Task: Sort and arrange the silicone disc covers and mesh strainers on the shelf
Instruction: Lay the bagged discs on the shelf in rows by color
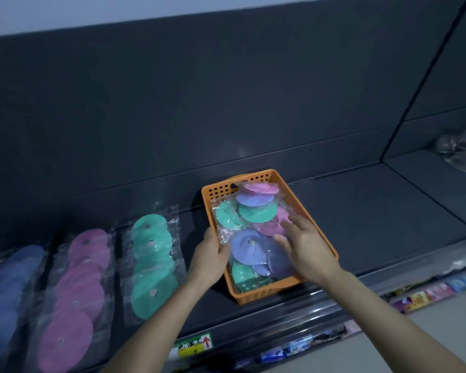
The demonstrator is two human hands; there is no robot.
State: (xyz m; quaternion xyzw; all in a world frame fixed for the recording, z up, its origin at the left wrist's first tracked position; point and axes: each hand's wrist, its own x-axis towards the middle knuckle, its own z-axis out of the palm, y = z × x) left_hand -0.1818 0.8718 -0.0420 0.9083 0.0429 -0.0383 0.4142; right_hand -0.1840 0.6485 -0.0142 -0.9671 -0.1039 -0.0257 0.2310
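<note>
I had my left hand [210, 254] gripping the 9 o'clock rim of the basket [253, 296] and my right hand [304, 243] resting open-fingered on the bagged discs [246, 250] inside, at 3 o'clock of the sorted rows [152, 265]; I judged the slick bags might slide out together.

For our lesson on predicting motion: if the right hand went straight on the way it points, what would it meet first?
Probably the wrapped pink disc cover in the orange basket, just ahead of the right hand; whether they already touch is unclear.
</note>
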